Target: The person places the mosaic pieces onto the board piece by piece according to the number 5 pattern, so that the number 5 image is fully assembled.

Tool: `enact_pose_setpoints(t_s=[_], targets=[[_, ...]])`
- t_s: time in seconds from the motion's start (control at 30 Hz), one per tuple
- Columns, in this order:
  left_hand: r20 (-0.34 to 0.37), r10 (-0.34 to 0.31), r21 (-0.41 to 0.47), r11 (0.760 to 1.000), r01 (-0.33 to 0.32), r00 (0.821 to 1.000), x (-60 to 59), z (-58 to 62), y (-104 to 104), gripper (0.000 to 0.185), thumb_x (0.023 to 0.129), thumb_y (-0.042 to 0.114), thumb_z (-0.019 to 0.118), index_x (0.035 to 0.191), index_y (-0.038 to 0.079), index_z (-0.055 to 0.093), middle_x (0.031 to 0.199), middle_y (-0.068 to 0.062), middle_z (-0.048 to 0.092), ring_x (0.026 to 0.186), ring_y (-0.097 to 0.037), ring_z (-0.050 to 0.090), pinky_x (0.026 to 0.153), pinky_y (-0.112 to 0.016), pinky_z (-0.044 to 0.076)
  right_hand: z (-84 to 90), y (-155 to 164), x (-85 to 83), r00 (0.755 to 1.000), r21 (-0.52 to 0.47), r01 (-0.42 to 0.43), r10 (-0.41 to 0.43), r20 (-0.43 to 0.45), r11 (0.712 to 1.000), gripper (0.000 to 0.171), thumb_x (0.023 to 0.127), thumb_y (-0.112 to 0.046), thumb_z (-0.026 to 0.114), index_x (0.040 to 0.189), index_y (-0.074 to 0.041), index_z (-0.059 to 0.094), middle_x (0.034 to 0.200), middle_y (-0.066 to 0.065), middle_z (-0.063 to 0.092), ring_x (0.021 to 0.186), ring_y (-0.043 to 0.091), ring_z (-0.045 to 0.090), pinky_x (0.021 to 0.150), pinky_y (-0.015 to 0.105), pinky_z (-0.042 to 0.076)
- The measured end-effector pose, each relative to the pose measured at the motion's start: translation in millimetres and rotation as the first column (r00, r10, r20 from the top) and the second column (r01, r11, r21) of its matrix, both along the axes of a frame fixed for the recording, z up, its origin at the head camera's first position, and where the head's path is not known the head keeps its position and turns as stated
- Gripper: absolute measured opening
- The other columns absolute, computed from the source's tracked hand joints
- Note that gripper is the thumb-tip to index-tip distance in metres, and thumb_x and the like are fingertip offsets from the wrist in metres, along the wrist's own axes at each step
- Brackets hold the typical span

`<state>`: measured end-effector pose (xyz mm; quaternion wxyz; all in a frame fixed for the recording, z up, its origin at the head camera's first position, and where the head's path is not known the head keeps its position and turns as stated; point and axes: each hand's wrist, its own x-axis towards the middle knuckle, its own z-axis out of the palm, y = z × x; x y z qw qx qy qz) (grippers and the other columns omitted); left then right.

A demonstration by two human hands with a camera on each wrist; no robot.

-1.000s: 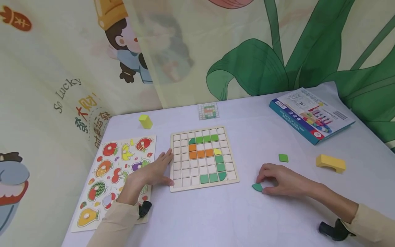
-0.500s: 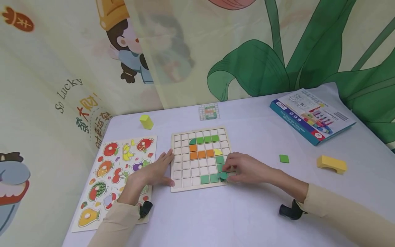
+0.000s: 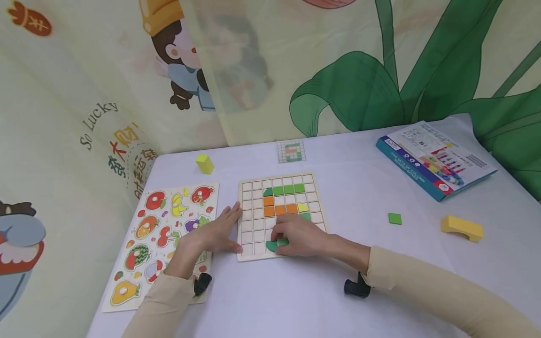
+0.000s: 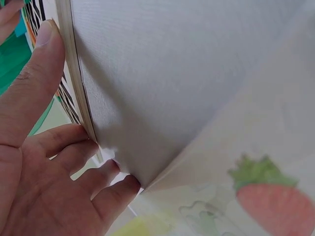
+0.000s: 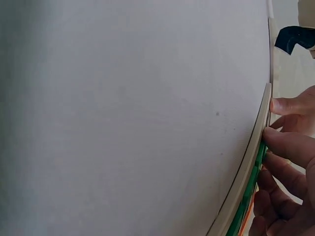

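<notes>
Over the bottom row of the wooden grid board point(image 3: 252, 231), my right hand point(image 3: 302, 235) pinches a dark green quarter-round tile point(image 3: 271, 246) between thumb and fingers. Whether the tile lies flat in its cell I cannot tell. My left hand point(image 3: 213, 234) rests along the board's left edge, fingers spread, thumb point(image 4: 42, 59) against the rim in the left wrist view. Green tiles point(image 3: 289, 189), orange tiles point(image 3: 281, 210) and a yellow tile point(image 3: 302, 207) sit in the cells. My right hand hides part of the lower right cells.
A fruit puzzle board point(image 3: 141, 267) lies under my left forearm. Farther back are a yellow-green block point(image 3: 204, 164), a pattern card point(image 3: 291, 151) and a boxed set point(image 3: 437, 159). To the right lie a loose green tile point(image 3: 395, 218) and a yellow arch block point(image 3: 462, 228).
My right hand has carried the quarter-round tile leftward from the tablecloth, across the board's right side, to its bottom row. My left hand stays at the board's edge.
</notes>
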<state>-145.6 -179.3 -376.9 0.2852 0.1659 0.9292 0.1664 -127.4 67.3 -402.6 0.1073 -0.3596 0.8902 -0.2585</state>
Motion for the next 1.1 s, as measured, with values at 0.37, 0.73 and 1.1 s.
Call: enact_pose_setpoints(t_s=[0.37, 0.73, 1.1], targets=[[0.004, 0.003, -0.001, 1.0, -0.003, 1.0, 0.6, 0.9, -0.1, 0.101, 0.079, 0.027, 0.079, 0.155, 0.006, 0.016, 0.165, -0.009, 0.0, 0.151, -0.035, 0.002, 0.12, -0.053, 0.02, -1.3, -4.5, -0.3, 0.999, 0.067, 0.04, -0.039, -0.012, 0.997, 0.014, 0.076, -0.023, 0.079, 0.088, -0.019, 0.073, 0.084, -0.008, 0.057, 0.08, 0.009, 0.046, 0.074, 0.024, 0.041], [-0.002, 0.004, -0.002, 1.0, -0.004, 1.0, 0.2, 0.4, 0.8, 0.102, 0.079, 0.026, 0.08, 0.155, 0.006, 0.016, 0.165, -0.009, 0.001, 0.151, -0.035, 0.002, 0.12, -0.053, 0.02, 3.7, -1.3, 3.1, 0.997, 0.086, 0.072, -0.072, 0.001, 0.994, 0.016, 0.077, -0.023, 0.079, 0.09, -0.018, 0.072, 0.084, -0.007, 0.056, 0.082, 0.01, 0.047, 0.075, 0.025, 0.042], [-0.001, -0.004, -0.011, 1.0, 0.004, 1.0, 1.4, 1.7, 0.7, 0.101, 0.079, 0.027, 0.079, 0.155, 0.006, 0.016, 0.165, -0.009, 0.0, 0.151, -0.036, 0.003, 0.12, -0.053, 0.02, 12.3, 69.0, -13.8, 0.971, 0.048, 0.209, -0.213, 0.104, 0.977, 0.025, 0.081, -0.026, 0.078, 0.104, -0.02, 0.073, 0.098, -0.007, 0.062, 0.089, 0.011, 0.051, 0.076, 0.026, 0.047]])
